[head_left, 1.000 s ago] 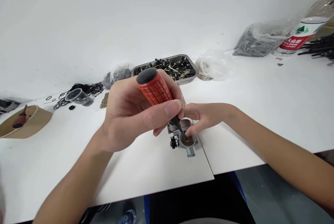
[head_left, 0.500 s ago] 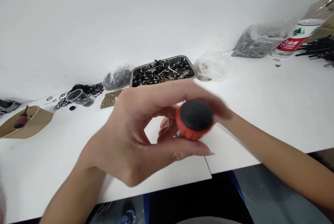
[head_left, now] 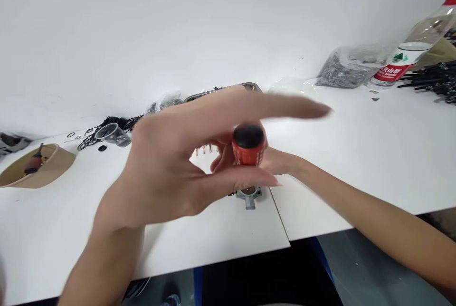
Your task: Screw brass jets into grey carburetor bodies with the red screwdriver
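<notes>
The left hand pinches a screwdriver handle, forefinger pointing to three o'clock; the right hand, at the handle's four o'clock, is mostly hidden — its grip I cannot tell. At six, on the white table, the carburetor looks rigid, fairly weighty — best held by its casting.
</notes>
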A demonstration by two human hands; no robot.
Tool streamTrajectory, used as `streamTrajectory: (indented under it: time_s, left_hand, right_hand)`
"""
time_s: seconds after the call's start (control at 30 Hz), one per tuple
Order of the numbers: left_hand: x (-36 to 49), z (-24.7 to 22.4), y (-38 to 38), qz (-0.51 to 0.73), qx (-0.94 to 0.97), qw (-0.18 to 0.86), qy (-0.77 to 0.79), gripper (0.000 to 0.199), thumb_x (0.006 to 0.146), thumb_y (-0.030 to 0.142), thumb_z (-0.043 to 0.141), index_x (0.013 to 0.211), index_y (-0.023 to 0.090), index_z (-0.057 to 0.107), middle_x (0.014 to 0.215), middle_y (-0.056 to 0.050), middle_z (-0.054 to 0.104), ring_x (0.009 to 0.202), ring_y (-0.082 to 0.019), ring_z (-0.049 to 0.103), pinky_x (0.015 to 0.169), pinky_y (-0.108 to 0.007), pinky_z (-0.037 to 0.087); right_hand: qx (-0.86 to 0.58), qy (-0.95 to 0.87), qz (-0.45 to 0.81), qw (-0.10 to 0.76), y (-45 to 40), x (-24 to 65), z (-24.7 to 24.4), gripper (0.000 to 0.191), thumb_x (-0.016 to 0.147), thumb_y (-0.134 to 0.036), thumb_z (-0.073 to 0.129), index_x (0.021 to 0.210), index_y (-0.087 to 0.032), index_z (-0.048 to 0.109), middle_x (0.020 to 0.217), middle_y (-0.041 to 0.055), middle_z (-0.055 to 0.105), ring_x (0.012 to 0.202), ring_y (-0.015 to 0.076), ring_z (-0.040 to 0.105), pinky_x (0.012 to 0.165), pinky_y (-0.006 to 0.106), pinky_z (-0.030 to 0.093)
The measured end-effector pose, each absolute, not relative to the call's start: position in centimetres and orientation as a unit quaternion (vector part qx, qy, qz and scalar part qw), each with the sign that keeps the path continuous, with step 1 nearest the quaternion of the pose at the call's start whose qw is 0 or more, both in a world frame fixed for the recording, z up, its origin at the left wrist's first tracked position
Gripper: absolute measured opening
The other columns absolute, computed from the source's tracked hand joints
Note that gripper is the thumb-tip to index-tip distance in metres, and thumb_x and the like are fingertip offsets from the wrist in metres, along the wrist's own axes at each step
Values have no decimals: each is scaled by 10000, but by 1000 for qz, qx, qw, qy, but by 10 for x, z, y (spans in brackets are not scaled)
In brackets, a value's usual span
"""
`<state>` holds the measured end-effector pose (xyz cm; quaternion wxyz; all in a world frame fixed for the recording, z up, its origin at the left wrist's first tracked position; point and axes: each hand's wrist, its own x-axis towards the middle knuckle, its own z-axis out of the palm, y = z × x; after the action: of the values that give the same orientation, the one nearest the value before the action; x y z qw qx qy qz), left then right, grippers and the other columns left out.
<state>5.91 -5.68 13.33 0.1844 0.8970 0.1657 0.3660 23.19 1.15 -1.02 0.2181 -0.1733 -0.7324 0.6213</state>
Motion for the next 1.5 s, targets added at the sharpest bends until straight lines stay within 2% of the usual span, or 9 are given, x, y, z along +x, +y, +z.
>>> streamTrajectory:
  time_s: [0.23, 0.47, 0.67, 0.77, 0.87, 1.0, 1.1, 1.3, 1.5]
  left_hand:
    - [48, 132, -54, 359, 888, 201, 206, 299, 752, 1, 717, 1030, 85, 647, 944, -36, 684, 792, -151, 652, 570, -287, 605]
    - [51, 133, -55, 396, 881, 205, 160, 343, 748, 82, 747, 1034, 256, 670, 908, 35, 689, 792, -128, 625, 515, -247, 563]
    - [45, 135, -52, 351, 899, 242, 99, 271, 932, 297, 545, 1131, 151, 656, 1045, -113, 654, 895, -208, 635, 549, -307, 583]
    - [44, 132, -52, 359, 902, 222, 88, 306, 929, 426, 529, 1077, 201, 673, 928, -76, 643, 794, -202, 622, 597, -393, 588]
    - [46, 130, -52, 380, 898, 203, 83, 348, 909, 507, 526, 1074, 232, 662, 899, -57, 644, 739, -174, 596, 534, -336, 547]
    - [53, 140, -57, 380, 866, 301, 127, 425, 901, 531, 528, 1117, 183, 640, 1006, -98, 668, 825, -175, 618, 495, -254, 522]
    - [58, 148, -60, 357, 843, 355, 191, 486, 935, 538, 447, 1078, 123, 656, 783, -122, 669, 691, -167, 627, 416, -236, 485]
    - [48, 132, -53, 379, 890, 231, 102, 193, 944, 313, 529, 1005, 222, 688, 860, -10, 644, 668, -128, 601, 564, -328, 547]
    - [57, 143, -58, 376, 853, 327, 157, 482, 937, 518, 461, 1062, 113, 690, 804, -111, 693, 704, -189, 649, 394, -249, 469]
  right_hand:
    - [-121, -703, 648, 266, 15, 229, -20, 448, 681, -196, 781, 1088, -156, 597, 1157, 82, 587, 1092, 237, 574, 968, 417, 474]
    - [-131, -710, 650, 238, 14, 230, -15, 423, 705, -205, 779, 1088, -155, 606, 1098, 68, 614, 1017, 218, 607, 907, 373, 516]
    - [-130, -716, 649, 222, 12, 231, -11, 403, 714, -217, 780, 1073, -151, 611, 1059, 77, 633, 1008, 224, 616, 883, 363, 522]
    - [-141, -723, 644, 209, 12, 233, -9, 387, 723, -188, 767, 1080, -192, 616, 976, 33, 643, 962, 208, 632, 859, 308, 538]
    - [-161, -727, 639, 193, 12, 233, -7, 366, 733, -191, 758, 1071, -220, 620, 965, 20, 649, 941, 205, 637, 834, 285, 550]
    - [-147, -724, 644, 200, 12, 232, -10, 419, 716, -227, 778, 1090, -163, 600, 970, 50, 645, 908, 212, 638, 798, 321, 550]
    - [-146, -725, 642, 203, 13, 232, -12, 435, 720, -217, 772, 1109, -150, 590, 957, 52, 638, 877, 193, 635, 790, 320, 539]
    - [-157, -730, 635, 195, 10, 233, -7, 361, 742, -222, 752, 1075, -197, 613, 965, 35, 639, 912, 204, 631, 815, 305, 544]
    - [-141, -725, 645, 199, 9, 234, -8, 439, 742, -252, 766, 1127, -148, 584, 972, 65, 632, 911, 197, 622, 837, 360, 517]
